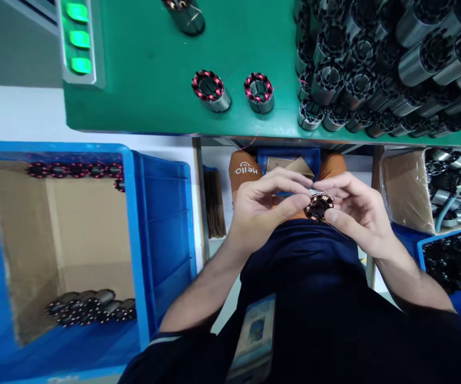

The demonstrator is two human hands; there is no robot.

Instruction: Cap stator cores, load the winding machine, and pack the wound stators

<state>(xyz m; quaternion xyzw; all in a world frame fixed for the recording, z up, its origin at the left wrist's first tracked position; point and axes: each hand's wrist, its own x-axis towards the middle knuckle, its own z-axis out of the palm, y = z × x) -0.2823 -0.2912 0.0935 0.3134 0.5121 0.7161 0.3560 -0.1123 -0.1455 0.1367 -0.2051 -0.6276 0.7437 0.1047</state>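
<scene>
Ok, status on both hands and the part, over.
Left hand, right hand: both holding copper-wound core. Open end faces camera. Hands partly block view of its sides.

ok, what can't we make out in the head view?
Head view:
Held core: much of its outer wall is hidden by the left hand and right hand.
Uppermost core on the green table: one end cut off by the top edge.
Badge: print too small and blurred.
Black parts: cut off by the right edge.
</scene>
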